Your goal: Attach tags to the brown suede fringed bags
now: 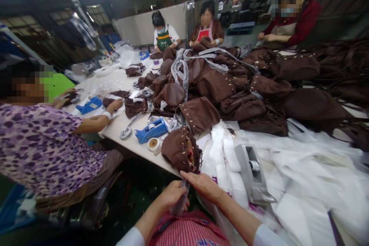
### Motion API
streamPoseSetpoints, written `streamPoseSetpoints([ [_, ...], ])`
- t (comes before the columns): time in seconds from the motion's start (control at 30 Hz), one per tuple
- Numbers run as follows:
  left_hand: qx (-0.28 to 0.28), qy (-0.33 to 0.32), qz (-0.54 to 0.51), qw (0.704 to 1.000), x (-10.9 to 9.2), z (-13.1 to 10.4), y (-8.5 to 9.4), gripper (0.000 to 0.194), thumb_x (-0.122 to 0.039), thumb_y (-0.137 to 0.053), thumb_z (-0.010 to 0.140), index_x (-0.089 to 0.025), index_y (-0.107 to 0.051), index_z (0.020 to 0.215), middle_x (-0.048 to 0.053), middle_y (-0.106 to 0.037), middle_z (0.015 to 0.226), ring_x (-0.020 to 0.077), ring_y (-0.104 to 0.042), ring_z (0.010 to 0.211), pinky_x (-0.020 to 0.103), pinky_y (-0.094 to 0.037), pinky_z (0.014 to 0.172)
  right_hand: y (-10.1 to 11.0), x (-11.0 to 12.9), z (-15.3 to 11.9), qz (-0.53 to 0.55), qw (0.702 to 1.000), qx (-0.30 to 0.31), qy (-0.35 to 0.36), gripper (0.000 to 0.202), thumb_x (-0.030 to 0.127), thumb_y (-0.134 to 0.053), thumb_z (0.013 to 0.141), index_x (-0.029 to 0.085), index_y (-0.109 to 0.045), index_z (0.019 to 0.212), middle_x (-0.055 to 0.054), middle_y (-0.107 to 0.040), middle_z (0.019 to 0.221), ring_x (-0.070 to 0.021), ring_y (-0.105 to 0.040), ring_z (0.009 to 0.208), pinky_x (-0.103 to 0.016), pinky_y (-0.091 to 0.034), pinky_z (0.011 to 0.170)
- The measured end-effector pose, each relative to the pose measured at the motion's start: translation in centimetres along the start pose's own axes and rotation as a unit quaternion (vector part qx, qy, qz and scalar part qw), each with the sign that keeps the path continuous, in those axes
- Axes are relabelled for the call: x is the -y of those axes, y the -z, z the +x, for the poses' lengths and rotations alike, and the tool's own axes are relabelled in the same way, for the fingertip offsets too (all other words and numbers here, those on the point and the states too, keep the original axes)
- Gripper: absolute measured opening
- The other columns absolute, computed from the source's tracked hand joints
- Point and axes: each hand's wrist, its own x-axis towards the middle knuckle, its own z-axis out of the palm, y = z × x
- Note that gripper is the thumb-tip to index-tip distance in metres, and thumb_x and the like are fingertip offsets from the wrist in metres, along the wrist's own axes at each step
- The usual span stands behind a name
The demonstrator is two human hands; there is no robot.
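My left hand (172,195) is closed round a greyish, translucent plastic strip (181,204) close to my striped apron. My right hand (201,186) is just to the right, its fingers reaching to the top of the strip near the table edge; what its fingertips pinch is too small to make out. Right beyond both hands, a brown drawstring bag (176,148) lies on its side at the table's edge, its eyeleted opening turned to the right. Another brown bag (200,114) rests behind it.
A blue tape dispenser (151,130) and a small round tub (153,144) sit left of the bag. To the right are a grey dispenser (253,175) and white plastic sheets (311,173). Brown bags pile up behind. A person in a patterned top (49,142) sits at the left; others work across the table.
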Motion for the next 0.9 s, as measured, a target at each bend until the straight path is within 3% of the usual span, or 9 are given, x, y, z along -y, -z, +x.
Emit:
streamPoseSetpoints([
  [0.13,0.006,0.014,-0.069,0.998,-0.7,0.0,-0.6,0.03,-0.04,-0.067,0.074,-0.014,-0.053,0.082,0.006,-0.064,0.055,0.0198,-0.062,0.045,0.032,-0.049,0.052,0.5,1.0,-1.8,0.093,0.989,-0.105,-0.037,0.04,0.011,-0.037,0.09,0.019,-0.055,0.125,-0.012,-0.064,0.122,-0.0196,-0.064,0.104,-0.031,-0.052,0.086],
  [0.23,0.034,0.026,-0.135,0.99,-1.6,-0.3,-1.6,0.02,-0.031,-0.065,0.076,-0.013,-0.055,0.079,0.006,-0.065,0.058,0.0197,-0.064,0.051,0.035,-0.052,0.058,0.5,2.7,-3.9,0.253,0.927,-0.211,-0.176,0.024,0.031,-0.042,0.094,0.019,-0.062,0.098,-0.008,-0.068,0.092,-0.0206,-0.063,0.087,-0.033,-0.051,0.081],
  [0.3,0.044,0.029,-0.177,0.983,-2.4,-0.4,-2.6,0.013,-0.024,-0.061,0.079,-0.013,-0.056,0.075,0.005,-0.064,0.06,0.0174,-0.064,0.054,0.034,-0.054,0.064,0.2,4.1,-5.2,0.382,0.875,-0.188,-0.23,0.029,0.042,-0.046,0.091,0.019,-0.062,0.097,-0.007,-0.067,0.092,-0.0214,-0.063,0.085,-0.034,-0.05,0.081],
  [0.37,0.047,0.029,-0.208,0.977,-3.3,-0.2,-3.6,0.011,-0.02,-0.056,0.081,-0.013,-0.056,0.073,0.006,-0.065,0.062,0.016,-0.065,0.058,0.033,-0.054,0.07,-0.3,5.5,-6.5,0.505,0.823,-0.137,-0.221,0.038,0.049,-0.053,0.086,0.019,-0.061,0.109,-0.007,-0.068,0.102,-0.0239,-0.063,0.094,-0.036,-0.049,0.085],
  [0.47,0.048,0.028,-0.225,0.973,-4.7,0.6,-4.8,0.014,-0.02,-0.052,0.085,-0.013,-0.054,0.074,0.009,-0.067,0.067,0.0183,-0.068,0.065,0.036,-0.054,0.076,-0.7,6.8,-8.4,0.582,0.771,-0.103,-0.236,0.046,0.045,-0.066,0.074,0.019,-0.061,0.112,-0.005,-0.07,0.091,-0.0246,-0.064,0.083,-0.035,-0.051,0.075],
  [0.6,0.033,0.016,-0.205,0.978,-6.2,1.9,-5.9,0.007,-0.017,-0.051,0.086,-0.015,-0.051,0.08,0.01,-0.07,0.071,0.0195,-0.069,0.068,0.034,-0.054,0.072,0.0,8.2,-11.8,0.554,0.751,-0.167,-0.316,0.052,0.03,-0.067,0.075,0.021,-0.057,0.125,-0.004,-0.07,0.095,-0.0216,-0.065,0.081,-0.033,-0.05,0.074],
  [0.7,0.023,0.007,-0.177,0.984,-6.3,2.5,-6.7,0.003,-0.015,-0.051,0.084,-0.017,-0.048,0.083,0.008,-0.07,0.071,0.0204,-0.07,0.069,0.033,-0.054,0.068,1.1,9.8,-14.5,0.609,0.687,-0.198,-0.343,0.078,0.037,-0.067,0.078,0.029,-0.03,0.147,-0.004,-0.071,0.094,-0.0199,-0.068,0.074,-0.031,-0.051,0.068],
  [0.8,0.018,0.002,-0.14,0.99,-5.6,2.8,-7.3,0.005,-0.016,-0.05,0.083,-0.018,-0.047,0.087,0.006,-0.069,0.066,0.0219,-0.071,0.069,0.034,-0.054,0.066,2.1,11.6,-15.9,0.656,0.64,-0.193,-0.35,0.071,0.047,-0.073,0.072,0.025,-0.05,0.135,-0.008,-0.073,0.097,-0.0249,-0.071,0.083,-0.034,-0.052,0.072],
  [0.9,0.013,-0.005,-0.105,0.994,-4.6,2.8,-7.3,0.007,-0.019,-0.05,0.082,-0.019,-0.047,0.088,0.005,-0.069,0.067,0.0219,-0.07,0.066,0.034,-0.054,0.062,3.2,12.9,-15.6,0.689,0.635,-0.191,-0.291,0.07,0.044,-0.084,0.059,0.024,-0.062,0.122,-0.012,-0.068,0.119,-0.0316,-0.062,0.112,-0.04,-0.045,0.096],
])
